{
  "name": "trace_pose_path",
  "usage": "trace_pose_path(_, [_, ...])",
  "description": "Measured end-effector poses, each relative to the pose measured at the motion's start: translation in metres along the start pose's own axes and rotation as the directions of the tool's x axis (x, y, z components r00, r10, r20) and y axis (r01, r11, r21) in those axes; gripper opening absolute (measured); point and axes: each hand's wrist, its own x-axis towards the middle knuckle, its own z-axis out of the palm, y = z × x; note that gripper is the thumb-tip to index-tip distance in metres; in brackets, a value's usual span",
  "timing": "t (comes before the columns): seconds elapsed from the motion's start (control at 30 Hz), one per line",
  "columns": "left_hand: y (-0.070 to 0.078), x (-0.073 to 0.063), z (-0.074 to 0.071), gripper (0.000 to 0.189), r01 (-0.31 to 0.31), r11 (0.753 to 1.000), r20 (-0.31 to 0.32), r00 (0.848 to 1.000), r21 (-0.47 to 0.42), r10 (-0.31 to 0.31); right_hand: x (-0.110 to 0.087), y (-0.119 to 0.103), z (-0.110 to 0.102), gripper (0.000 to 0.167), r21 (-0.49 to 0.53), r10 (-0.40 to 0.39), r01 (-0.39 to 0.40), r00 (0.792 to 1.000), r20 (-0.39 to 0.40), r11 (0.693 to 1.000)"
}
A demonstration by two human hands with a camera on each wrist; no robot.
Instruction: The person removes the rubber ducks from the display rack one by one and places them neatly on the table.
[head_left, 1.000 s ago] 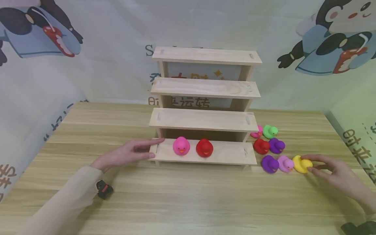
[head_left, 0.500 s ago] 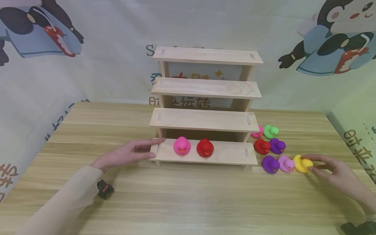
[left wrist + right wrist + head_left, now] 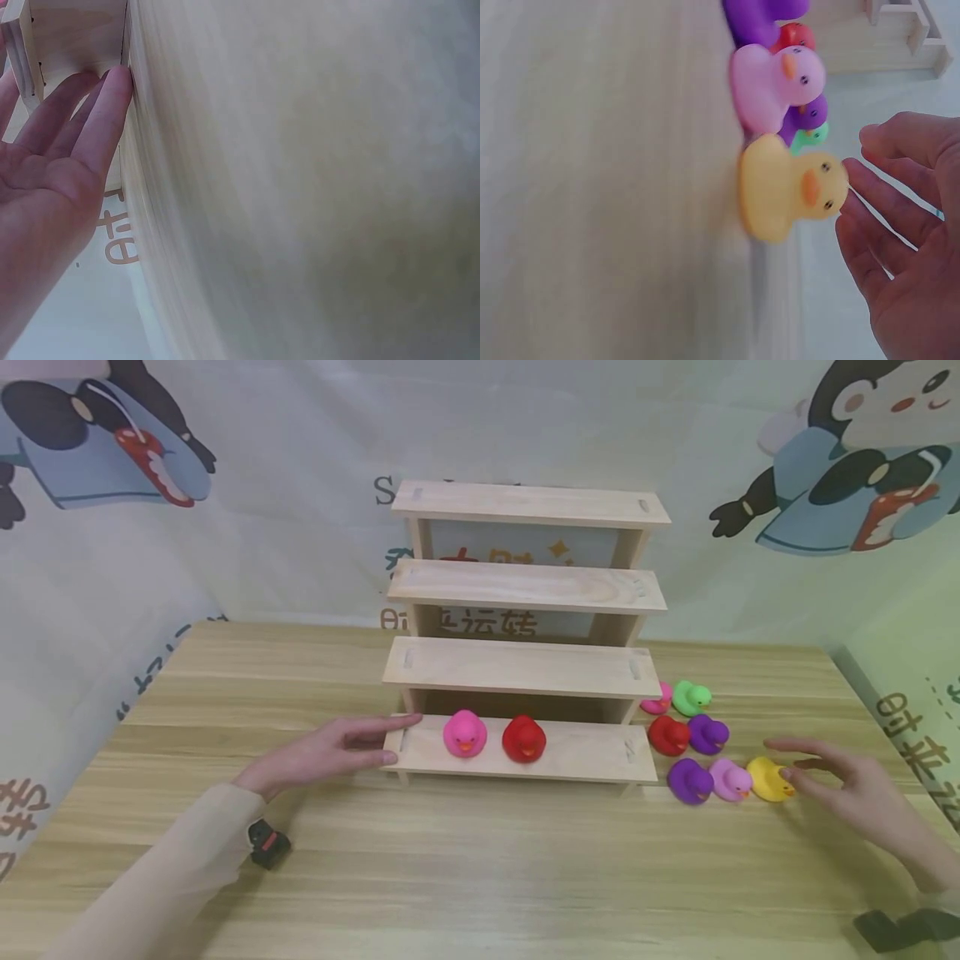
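Observation:
My left hand [image 3: 330, 752] rests at the left end of the lowest step of a wooden tiered shelf [image 3: 517, 672], index finger and thumb touching its corners. In the left wrist view its fingers [image 3: 109, 112] extend nearly straight under the board. On that step sit a pink rubber duck [image 3: 465, 734] and a red rubber duck [image 3: 524, 739]. At the right, my right hand [image 3: 851, 781] hovers beside a yellow rubber duck [image 3: 768, 779], fingers loosely bent and spread. In the right wrist view the yellow duck [image 3: 780, 187] stands on the table, with nothing held in the palm.
Right of the shelf, rows of ducks stand on the wooden table [image 3: 480, 868]: light pink [image 3: 730, 779], purple [image 3: 690, 781], another purple [image 3: 708, 733], red [image 3: 669, 735], green [image 3: 692, 697] and a partly hidden pink [image 3: 657, 698]. A printed cloth [image 3: 300, 527] hangs behind.
My right hand has let go of the yellow duck, its fingers parting and lifting slightly. The duck stays beside the light pink one. My left hand keeps its place on the shelf.

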Motion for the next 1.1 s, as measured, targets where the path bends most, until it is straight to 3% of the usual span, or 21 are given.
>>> trace_pose_path(0.4, [-0.002, 0.000, 0.000, 0.057, 0.007, 1.000, 0.000, 1.000, -0.004, -0.007, 0.033, -0.031, 0.008, 0.036, 0.058, -0.024, 0.025, 1.000, -0.015, 0.998])
trace_pose_path(0.83, [0.000, -0.001, 0.000, 0.057, 0.011, 1.000, -0.007, 1.000, 0.008, -0.011, 0.062, -0.065, 0.029, 0.030, 0.188, -0.144, 0.132, 0.988, 0.054, 0.973])
trace_pose_path(1.1, [0.000, -0.001, 0.000, 0.057, 0.008, 1.000, -0.008, 1.000, 0.012, -0.008, 0.074, -0.086, 0.038, 0.032, 0.229, -0.149, 0.122, 0.983, 0.105, 0.966])
